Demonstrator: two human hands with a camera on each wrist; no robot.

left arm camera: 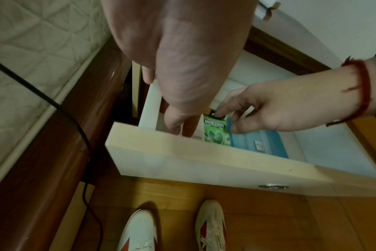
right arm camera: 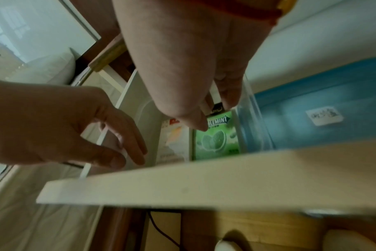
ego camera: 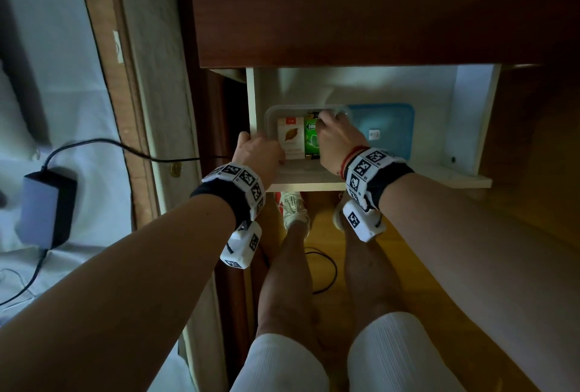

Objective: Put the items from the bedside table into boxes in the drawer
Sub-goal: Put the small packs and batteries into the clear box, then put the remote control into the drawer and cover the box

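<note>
In the open white drawer [ego camera: 467, 99] stands a clear plastic box [ego camera: 270, 116] with a white pack [ego camera: 291, 140] and a green Doublemint gum pack [ego camera: 311, 138] lying flat in it. My right hand [ego camera: 324, 118] reaches into the box's far end and pinches a black-and-gold battery [left arm camera: 213, 112] just beyond the gum pack [left arm camera: 216, 134]. My left hand [ego camera: 260, 150] straddles the drawer's left wall [left arm camera: 152, 101], thumb outside, fingers down beside the box's wall [right arm camera: 148, 115]. To the right lies a box with a blue lid [ego camera: 386, 128], closed.
The dark brown bedside table top [ego camera: 345, 8] overhangs the back of the drawer. A bed with a black cable and a power adapter [ego camera: 47, 203] lies to the left. My legs and white shoes [ego camera: 295, 211] stand on the wooden floor under the drawer front [left arm camera: 204, 163].
</note>
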